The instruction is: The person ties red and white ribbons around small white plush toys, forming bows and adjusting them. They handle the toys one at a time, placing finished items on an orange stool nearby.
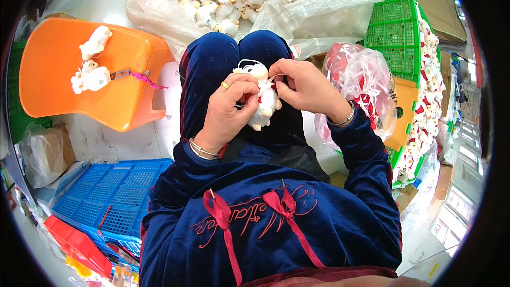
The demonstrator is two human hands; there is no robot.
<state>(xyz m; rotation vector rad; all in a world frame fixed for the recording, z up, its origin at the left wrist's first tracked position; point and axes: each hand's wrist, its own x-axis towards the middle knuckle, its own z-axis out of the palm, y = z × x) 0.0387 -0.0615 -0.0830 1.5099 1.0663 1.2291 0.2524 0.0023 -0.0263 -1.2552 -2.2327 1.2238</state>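
A small white plush toy (262,110) lies above my lap, with a loop of white string at its head and a bit of red at its neck. My left hand (229,105), with a ring on one finger, is closed in a pinch at the toy's neck. On the other side, my right hand (307,86) pinches a thin pale ribbon (274,78) at the same neck. The fingertips partly hide the neck, so I cannot tell whether the ribbon is knotted.
Plush toys (91,77) and thread snips (120,74) with a pink cord lie on an orange stool (48,69) at left. A plastic bag (313,18) of white toys stands ahead. At right are a bag of red ribbons (361,74) and a green crate (391,26); a blue crate (106,196) sits lower left.
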